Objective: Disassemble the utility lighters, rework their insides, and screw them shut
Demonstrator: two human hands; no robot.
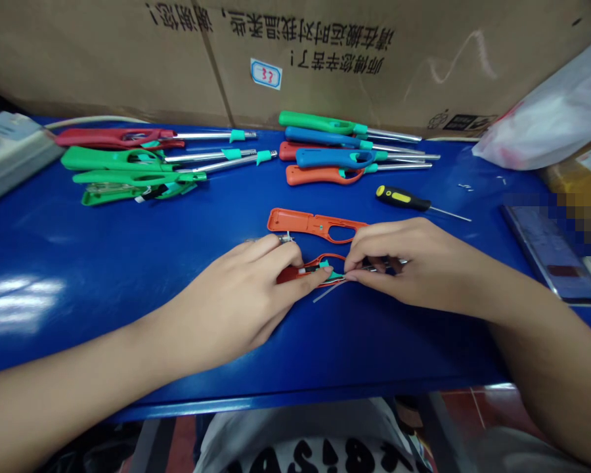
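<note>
An opened orange lighter half (309, 270), with a teal trigger part and thin wires, lies on the blue table (103, 263) between my hands. My left hand (246, 299) pinches its left end, fingers closed on it. My right hand (398, 263) grips the metal tube end on the right, fingers closed around it. Just behind lies the separate orange shell half (315, 224), flat on the table and untouched.
A pile of green and red long lighters (142, 164) lies at the back left, another of blue, green and orange ones (339, 148) at the back centre. A yellow-black screwdriver (408, 199) lies right of centre. Cardboard boxes (325, 52) stand behind, a plastic bag (551, 121) at right.
</note>
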